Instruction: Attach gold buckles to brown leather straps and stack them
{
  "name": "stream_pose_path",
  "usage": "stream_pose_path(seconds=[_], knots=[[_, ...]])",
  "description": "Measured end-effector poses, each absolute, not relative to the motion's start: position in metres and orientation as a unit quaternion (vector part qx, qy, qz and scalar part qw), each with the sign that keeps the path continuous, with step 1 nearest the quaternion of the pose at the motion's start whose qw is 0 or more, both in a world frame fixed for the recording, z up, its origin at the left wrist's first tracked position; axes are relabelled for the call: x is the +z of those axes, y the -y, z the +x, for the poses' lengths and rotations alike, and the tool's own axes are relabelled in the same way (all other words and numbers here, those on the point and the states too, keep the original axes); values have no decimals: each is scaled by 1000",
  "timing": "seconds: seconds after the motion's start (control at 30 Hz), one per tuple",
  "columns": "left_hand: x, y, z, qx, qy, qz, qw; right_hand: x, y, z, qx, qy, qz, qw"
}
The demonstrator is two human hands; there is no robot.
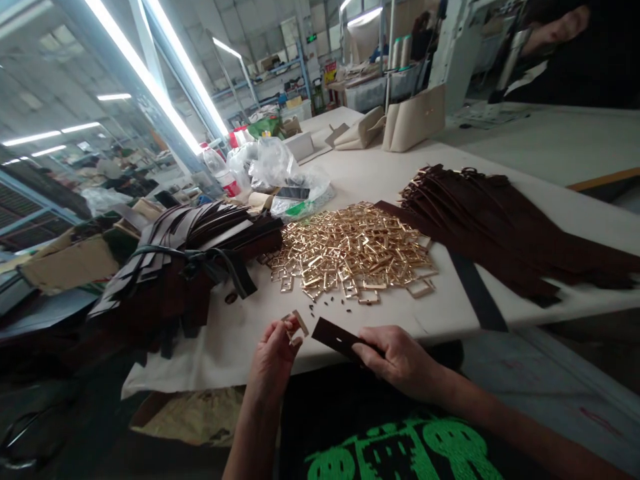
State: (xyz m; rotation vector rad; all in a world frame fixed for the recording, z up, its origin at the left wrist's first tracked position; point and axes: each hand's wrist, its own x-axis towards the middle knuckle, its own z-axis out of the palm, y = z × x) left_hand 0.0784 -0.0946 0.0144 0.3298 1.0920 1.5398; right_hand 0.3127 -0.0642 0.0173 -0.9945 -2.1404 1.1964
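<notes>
Head view: I see the left hand (273, 348) pinching a buckle (301, 323), likely light, slick, frame-held; the right hand (399, 357) clasps a strap (329, 331), probably pliable, best gripped flat.

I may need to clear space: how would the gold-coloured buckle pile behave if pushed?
The gold-coloured buckle pile would probably spread, since its pieces lie loose on the table. Some may snag, as their open frames overlap. Rolling seems unlikely, given their angular outlines.
</notes>
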Motion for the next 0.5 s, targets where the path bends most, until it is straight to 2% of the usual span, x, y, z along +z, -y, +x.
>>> stream_pose_path(seconds=[0.3, 0.5], knots=[[0, 103, 88, 652, -465, 158, 578, 17, 70, 300, 350, 825, -379, 230], [-12, 109, 94, 618, -507, 292, 525, 14, 69, 296, 353, 827, -388, 202]])
